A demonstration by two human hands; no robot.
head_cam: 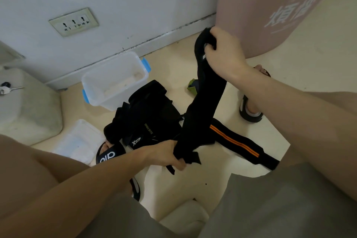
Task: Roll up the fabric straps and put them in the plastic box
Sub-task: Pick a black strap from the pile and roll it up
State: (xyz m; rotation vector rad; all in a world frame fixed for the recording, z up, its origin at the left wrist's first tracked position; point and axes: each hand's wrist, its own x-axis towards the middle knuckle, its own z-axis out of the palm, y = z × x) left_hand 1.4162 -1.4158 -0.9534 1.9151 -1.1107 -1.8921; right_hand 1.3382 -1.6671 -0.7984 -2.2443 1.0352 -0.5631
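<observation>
I hold a long black fabric strap (204, 102) stretched in the air between both hands. My right hand (222, 54) grips its upper end, high and to the right. My left hand (166, 153) grips its lower end, just above the floor. Under the strap lies a heap of black straps (146, 120) with small logos. A black strap with orange stripes (237, 143) lies flat to the right of the heap. The clear plastic box (116, 81), with blue latches and nothing inside, stands open on the floor by the wall, beyond the heap.
The box's clear lid (79, 141) lies on the floor at the left. A pink cylindrical bin (270, 6) stands at the back right. A grey container (29, 106) with keys on top stands at the left. My feet in black sandals (250, 108) flank the heap.
</observation>
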